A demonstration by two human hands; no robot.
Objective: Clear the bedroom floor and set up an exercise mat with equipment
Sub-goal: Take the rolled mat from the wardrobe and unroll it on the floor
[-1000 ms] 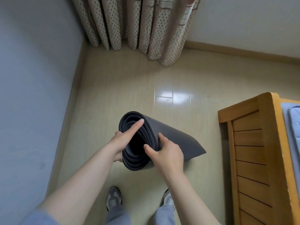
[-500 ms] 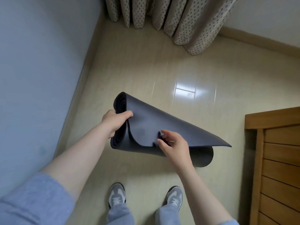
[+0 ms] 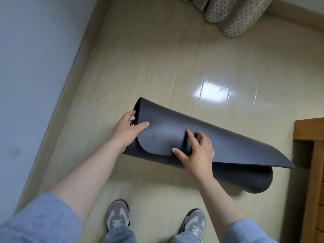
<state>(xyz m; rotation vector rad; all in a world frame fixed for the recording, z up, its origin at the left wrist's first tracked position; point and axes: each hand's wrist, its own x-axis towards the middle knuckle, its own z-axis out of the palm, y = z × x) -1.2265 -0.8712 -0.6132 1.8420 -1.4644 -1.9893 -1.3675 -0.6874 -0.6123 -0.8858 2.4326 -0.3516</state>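
Observation:
A dark grey exercise mat, partly unrolled, hangs in the air above the floor, its long axis running from left to lower right. My left hand grips the mat's left end, thumb on top and fingers tucked behind the edge. My right hand pinches the loose flap near the middle, fingers curled over its edge. The rolled part shows below the flap at the lower right.
A pale wall with a skirting board runs along the left. Dotted curtains hang at the top. A wooden bed frame stands at the right edge. My two grey shoes stand on the beige floor.
The mat has swung from end-on to lying across in front of me, and its outer flap has peeled open. My right hand moved onto the flap's edge.

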